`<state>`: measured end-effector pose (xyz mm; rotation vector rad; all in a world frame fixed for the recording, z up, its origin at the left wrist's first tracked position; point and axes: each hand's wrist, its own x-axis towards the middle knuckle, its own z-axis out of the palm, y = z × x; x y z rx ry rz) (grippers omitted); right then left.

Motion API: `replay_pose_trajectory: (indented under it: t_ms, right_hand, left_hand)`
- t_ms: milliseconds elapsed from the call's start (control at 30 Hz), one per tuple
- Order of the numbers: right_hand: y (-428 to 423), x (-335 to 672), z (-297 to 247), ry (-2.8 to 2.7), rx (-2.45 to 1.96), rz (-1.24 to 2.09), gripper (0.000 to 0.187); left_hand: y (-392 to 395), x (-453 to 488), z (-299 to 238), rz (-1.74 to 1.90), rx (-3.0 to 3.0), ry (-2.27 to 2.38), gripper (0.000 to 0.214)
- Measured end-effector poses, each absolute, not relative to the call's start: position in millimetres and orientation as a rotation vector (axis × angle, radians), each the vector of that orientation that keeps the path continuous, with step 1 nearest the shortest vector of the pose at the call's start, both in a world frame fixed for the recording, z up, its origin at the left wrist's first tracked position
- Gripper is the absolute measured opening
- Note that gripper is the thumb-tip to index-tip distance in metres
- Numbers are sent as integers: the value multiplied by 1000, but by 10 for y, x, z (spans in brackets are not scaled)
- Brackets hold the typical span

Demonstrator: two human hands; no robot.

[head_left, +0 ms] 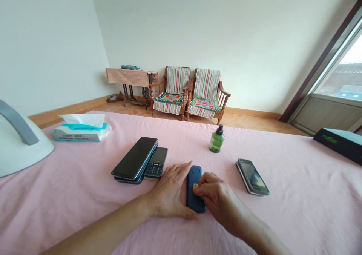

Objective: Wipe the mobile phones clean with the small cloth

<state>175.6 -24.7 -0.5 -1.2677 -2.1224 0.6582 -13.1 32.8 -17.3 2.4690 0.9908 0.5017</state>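
A dark blue phone [195, 174] lies back-up on the pink tablecloth [85, 194]. My left hand [169, 191] rests flat against its left edge, fingers stretched along the phone and holding it steady. My right hand [213, 196] is closed in a pinch over the phone's middle, pressing a small yellowish bit [195, 187] against its back. Left of my hands lies a stack of large black smartphones [135, 159] with a small keypad phone [156, 163] beside it. To the right lies a silver-edged touchscreen phone [252, 176].
A green spray bottle [217, 139] stands behind my hands. A tissue pack [81, 128] sits at the far left, next to a white rounded object with a grey handle [19, 142]. A dark box [341, 143] is at the right edge. Two wooden armchairs [189, 92] stand by the wall.
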Motion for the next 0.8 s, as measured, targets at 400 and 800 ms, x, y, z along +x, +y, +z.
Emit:
replay_pose_trajectory:
  t_ms: [400, 800]
  right_hand:
    - [-288, 1727, -11, -2129, -1245, 688, 33]
    - [-312, 1777, 54, -2135, -1196, 790, 30]
  left_hand:
    - [342, -136, -162, 489, 2508, 952, 99]
    - [344, -140, -146, 353, 2471, 1054, 115]
